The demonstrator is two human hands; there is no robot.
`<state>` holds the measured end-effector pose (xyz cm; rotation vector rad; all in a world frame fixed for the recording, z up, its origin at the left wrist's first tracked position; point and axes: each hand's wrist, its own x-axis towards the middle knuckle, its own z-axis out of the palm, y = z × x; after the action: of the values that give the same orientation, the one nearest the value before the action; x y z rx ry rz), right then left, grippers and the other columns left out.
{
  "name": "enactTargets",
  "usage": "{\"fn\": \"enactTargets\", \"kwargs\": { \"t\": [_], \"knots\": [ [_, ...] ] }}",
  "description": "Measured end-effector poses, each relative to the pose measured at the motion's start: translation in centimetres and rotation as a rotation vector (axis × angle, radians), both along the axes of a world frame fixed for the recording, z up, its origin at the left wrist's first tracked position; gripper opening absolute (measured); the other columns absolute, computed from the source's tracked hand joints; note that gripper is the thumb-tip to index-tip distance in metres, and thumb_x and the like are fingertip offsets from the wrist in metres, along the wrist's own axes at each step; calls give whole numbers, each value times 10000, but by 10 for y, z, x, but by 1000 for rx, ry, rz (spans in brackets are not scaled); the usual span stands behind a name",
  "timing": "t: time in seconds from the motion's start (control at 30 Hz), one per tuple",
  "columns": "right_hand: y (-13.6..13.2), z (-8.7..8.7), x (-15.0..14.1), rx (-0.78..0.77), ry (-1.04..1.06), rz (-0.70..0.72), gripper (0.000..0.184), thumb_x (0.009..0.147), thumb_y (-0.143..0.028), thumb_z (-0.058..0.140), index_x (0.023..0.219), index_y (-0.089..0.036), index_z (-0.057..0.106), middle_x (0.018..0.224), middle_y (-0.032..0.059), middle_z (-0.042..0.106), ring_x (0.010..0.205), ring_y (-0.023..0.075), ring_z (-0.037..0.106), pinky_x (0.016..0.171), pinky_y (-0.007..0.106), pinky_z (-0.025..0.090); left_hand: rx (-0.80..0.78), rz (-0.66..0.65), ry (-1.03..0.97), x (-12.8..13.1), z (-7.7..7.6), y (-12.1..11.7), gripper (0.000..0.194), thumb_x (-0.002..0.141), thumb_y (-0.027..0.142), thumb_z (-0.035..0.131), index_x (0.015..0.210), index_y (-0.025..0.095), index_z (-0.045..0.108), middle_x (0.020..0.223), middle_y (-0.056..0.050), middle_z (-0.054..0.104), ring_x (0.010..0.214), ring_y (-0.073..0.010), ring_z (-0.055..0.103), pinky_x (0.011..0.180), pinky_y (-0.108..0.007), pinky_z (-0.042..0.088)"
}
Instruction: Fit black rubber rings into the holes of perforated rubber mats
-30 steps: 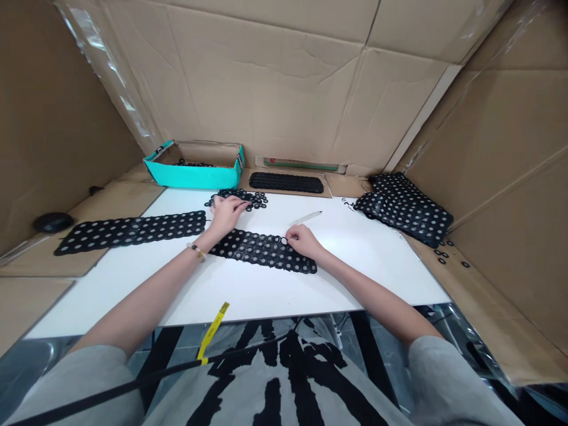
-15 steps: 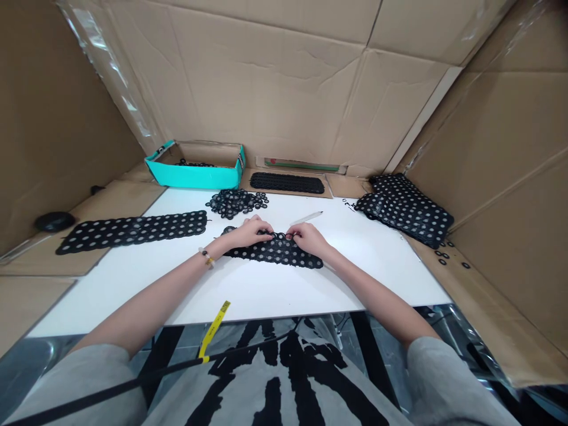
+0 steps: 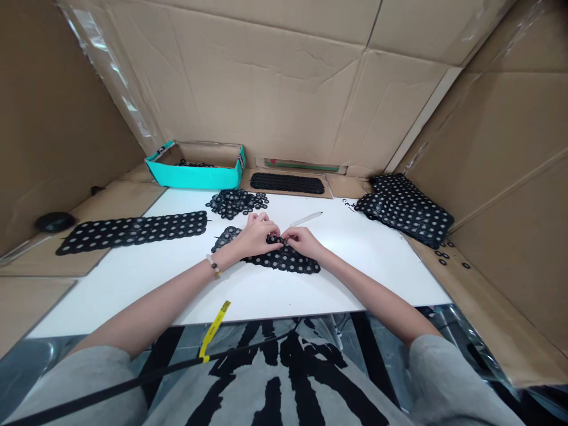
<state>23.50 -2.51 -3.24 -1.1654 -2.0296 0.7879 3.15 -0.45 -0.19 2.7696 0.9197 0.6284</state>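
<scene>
On the white board lies a black mat of linked rings (image 3: 290, 260), with pale dots where the board shows through the holes. My left hand (image 3: 260, 236) is closed on the mat's far edge near its middle, the edge gathered up between thumb and fingers. Just to the right, my right hand (image 3: 304, 241) pinches the same edge, its fingertips almost touching the left ones. Whether a loose ring or a thread is between the fingertips cannot be made out. The left part of the mat lies flat, partly covered by my left hand and wrist.
Beyond my hands are a heap of loose black rings (image 3: 233, 203) and a whitish pen (image 3: 307, 218). A finished-looking ring strip (image 3: 133, 231) lies left, a stack of ring mats (image 3: 406, 207) right. At the back stand a turquoise box (image 3: 195, 176) and a dark mat (image 3: 287, 183).
My left hand has shifted right and turned over the mat, closing towards my right hand. The mat's far edge is now bunched up, and its right end has moved slightly left and nearer.
</scene>
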Motion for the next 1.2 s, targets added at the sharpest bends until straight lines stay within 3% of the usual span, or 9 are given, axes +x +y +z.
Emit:
{"fn": "enactTargets", "kwargs": {
  "t": [0.1, 0.3, 0.37, 0.43, 0.57, 0.67, 0.77, 0.93, 1.2],
  "knots": [
    [-2, 2, 0, 21, -71, -4, 258, 773, -47, 484, 810, -176, 704, 819, 23, 704, 724, 144, 576, 731, 266, 418, -69, 28, -2, 0, -3, 3, 226, 867, 376, 571, 869, 225, 739, 821, -53, 725, 985, -272, 510, 914, -460, 268],
    [-5, 5, -4, -45, -107, -35, 244, 907, -242, 442, 745, -193, 617, 717, -9, 625, 723, 144, 537, 697, 253, 364, -551, 67, -149, -2, -9, 22, 269, 790, 388, 600, 863, 204, 783, 878, -46, 764, 826, -234, 652, 805, -343, 450],
    [-5, 4, -6, -44, -117, -56, 278, 908, -339, 484, 696, -186, 578, 656, -19, 575, 656, 133, 491, 642, 248, 333, -610, 100, -203, -7, -8, 31, 266, 756, 391, 626, 850, 197, 782, 878, -42, 765, 829, -237, 661, 786, -329, 471],
    [-5, 4, -6, -27, -125, -37, 303, 898, -354, 509, 652, -181, 541, 617, -27, 534, 626, 123, 454, 619, 244, 310, -530, 247, -247, -18, -6, 41, 253, 765, 371, 619, 854, 198, 781, 904, -50, 762, 879, -254, 646, 818, -353, 461],
    [-6, 6, -2, -27, -156, 39, 289, 881, -297, 524, 618, -177, 545, 577, -37, 506, 594, 112, 433, 613, 245, 305, -78, 643, -219, -52, 1, 60, 310, 879, 365, 517, 945, 214, 780, 1057, -104, 718, 1095, -357, 487, 906, -496, 327],
    [-7, 9, 0, -26, -146, -3, 206, 874, -287, 540, 734, -182, 648, 656, -19, 608, 636, 125, 501, 642, 249, 338, 90, 762, -161, -67, 5, 64, 356, 921, 389, 464, 1086, 251, 748, 1191, -121, 638, 1145, -391, 365, 863, -514, 271],
    [-6, 10, 2, -22, -117, -13, 164, 872, -256, 549, 849, -196, 700, 795, 7, 699, 728, 148, 577, 704, 263, 381, 90, 654, -121, -58, 8, 56, 361, 916, 411, 491, 1180, 272, 695, 1228, -110, 615, 1127, -368, 364, 851, -482, 257],
    [-4, 6, 1, -4, -24, 16, 165, 843, -180, 553, 856, -202, 716, 874, 14, 727, 811, 164, 621, 778, 280, 425, -164, 95, 20, -14, 4, 20, 311, 822, 532, 619, 917, 251, 713, 990, -44, 709, 1023, -284, 461, 871, -425, 244],
    [-4, 1, -3, -15, 7, -19, 176, 744, -69, 543, 767, -180, 677, 779, 0, 676, 728, 142, 574, 737, 267, 425, -45, 157, -46, 6, -6, -9, 204, 800, 405, 637, 866, 213, 645, 1012, -58, 683, 1030, -279, 460, 855, -425, 272]
  ]
}}
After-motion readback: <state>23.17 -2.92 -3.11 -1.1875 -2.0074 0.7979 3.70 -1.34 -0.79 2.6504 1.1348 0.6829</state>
